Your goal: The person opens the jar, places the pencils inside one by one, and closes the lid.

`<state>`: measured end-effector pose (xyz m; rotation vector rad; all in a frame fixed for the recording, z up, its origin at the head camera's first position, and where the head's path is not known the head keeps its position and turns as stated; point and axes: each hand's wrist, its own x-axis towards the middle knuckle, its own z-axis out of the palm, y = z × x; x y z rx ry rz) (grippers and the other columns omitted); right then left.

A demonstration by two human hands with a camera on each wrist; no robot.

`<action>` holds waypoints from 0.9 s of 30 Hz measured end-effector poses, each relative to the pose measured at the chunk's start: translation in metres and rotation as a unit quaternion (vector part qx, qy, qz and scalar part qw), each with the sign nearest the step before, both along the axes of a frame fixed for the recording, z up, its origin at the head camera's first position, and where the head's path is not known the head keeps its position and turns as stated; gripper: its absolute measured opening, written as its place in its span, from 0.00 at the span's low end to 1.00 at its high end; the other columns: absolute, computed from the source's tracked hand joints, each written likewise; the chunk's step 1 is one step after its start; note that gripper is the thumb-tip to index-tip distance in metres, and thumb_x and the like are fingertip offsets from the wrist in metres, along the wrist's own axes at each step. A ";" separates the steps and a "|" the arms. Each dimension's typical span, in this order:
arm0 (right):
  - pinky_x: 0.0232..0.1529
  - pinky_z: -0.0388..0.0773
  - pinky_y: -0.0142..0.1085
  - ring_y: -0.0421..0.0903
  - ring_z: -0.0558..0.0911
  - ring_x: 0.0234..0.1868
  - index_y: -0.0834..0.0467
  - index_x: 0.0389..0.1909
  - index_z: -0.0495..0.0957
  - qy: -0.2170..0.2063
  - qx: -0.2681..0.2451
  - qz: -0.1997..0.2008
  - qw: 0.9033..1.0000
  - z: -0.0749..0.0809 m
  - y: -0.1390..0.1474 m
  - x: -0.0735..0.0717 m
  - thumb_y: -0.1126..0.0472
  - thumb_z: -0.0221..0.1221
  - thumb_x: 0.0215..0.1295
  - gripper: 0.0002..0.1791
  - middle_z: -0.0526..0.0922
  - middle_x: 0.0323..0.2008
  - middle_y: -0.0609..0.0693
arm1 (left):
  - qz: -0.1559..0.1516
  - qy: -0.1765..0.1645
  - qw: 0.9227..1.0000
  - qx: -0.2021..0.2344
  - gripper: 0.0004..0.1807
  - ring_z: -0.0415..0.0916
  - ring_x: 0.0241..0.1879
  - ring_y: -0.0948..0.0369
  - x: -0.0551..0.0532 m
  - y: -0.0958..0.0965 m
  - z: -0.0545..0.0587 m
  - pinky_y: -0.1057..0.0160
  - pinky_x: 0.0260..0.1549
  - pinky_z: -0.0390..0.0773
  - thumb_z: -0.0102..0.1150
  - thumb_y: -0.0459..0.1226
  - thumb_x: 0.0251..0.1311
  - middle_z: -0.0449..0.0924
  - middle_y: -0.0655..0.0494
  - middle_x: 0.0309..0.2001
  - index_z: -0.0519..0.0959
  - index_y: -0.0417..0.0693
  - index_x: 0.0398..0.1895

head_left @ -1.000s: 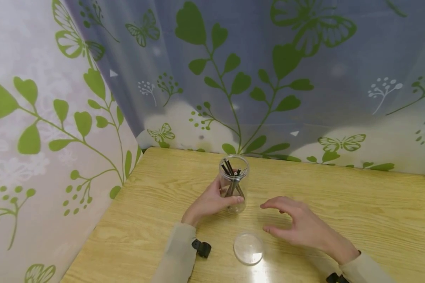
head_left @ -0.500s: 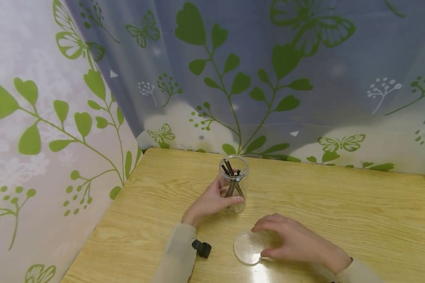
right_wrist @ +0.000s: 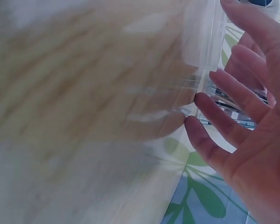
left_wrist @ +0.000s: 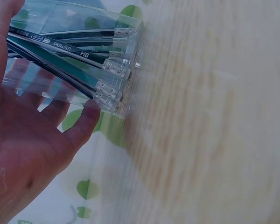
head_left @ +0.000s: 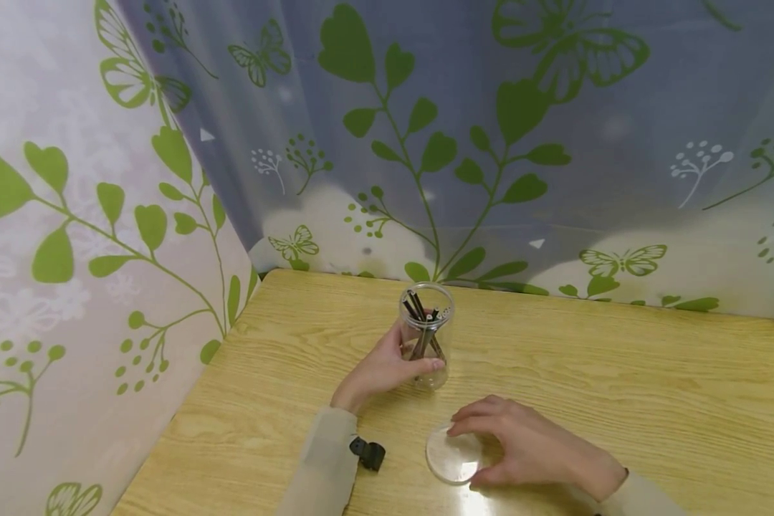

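Note:
In the head view my left hand point(head_left: 387, 369) grips a clear plastic jar point(head_left: 426, 380) that stands upright and uncapped. Several dark pencils point(head_left: 419, 308) lean inside it; one bears the mark HB in the left wrist view. Wrapped partly around the jar's side, the left fingers point(left_wrist: 84, 123) show from the palm side. In front of the jar lies a round clear lid point(head_left: 448, 455), flat on the table. My right hand point(head_left: 522, 444) holds it by the edge, thumb at the near side and fingers point(right_wrist: 217, 109) at the far side, low against the tabletop.
The light wood-grain table point(head_left: 619, 387) runs back to a blue curtain point(head_left: 587, 179) printed with green leaves. A pale patterned cloth point(head_left: 103, 308) hangs at the left side. A black wrist strap point(head_left: 368, 453) sits on the left sleeve.
From beside the jar, my right hand has come down and left to the lid, and its thumb and fingers now sit at the lid's edge. Left hand, jar and lid have stayed put.

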<state>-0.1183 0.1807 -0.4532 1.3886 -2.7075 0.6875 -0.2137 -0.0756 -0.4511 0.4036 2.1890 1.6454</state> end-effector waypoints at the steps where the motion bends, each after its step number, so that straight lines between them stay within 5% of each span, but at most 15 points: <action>1: 0.56 0.83 0.48 0.47 0.82 0.58 0.40 0.57 0.82 0.003 -0.001 0.002 1.000 0.000 0.000 0.000 0.39 0.73 0.57 0.27 0.83 0.59 0.42 | 0.000 0.000 1.000 0.000 0.50 0.63 0.76 0.45 0.000 0.000 0.000 0.36 0.72 0.63 0.76 0.52 0.55 0.69 0.60 0.74 0.57 0.70 0.78; 15: 0.55 0.82 0.47 0.46 0.81 0.57 0.39 0.49 0.84 0.005 0.013 -0.008 1.000 -0.002 -0.002 0.000 0.42 0.75 0.54 0.21 0.84 0.58 0.43 | -0.001 0.001 1.000 -0.006 0.51 0.62 0.76 0.46 0.000 0.000 0.001 0.37 0.72 0.63 0.76 0.54 0.54 0.67 0.62 0.75 0.55 0.77 0.78; 27: 0.57 0.82 0.50 0.50 0.81 0.60 0.39 0.50 0.84 -0.039 0.010 -0.050 0.998 0.000 0.011 -0.003 0.44 0.74 0.55 0.21 0.82 0.61 0.43 | -0.002 0.007 1.000 -0.007 0.51 0.61 0.76 0.44 0.000 0.000 0.000 0.36 0.72 0.62 0.76 0.52 0.56 0.68 0.61 0.75 0.55 0.68 0.80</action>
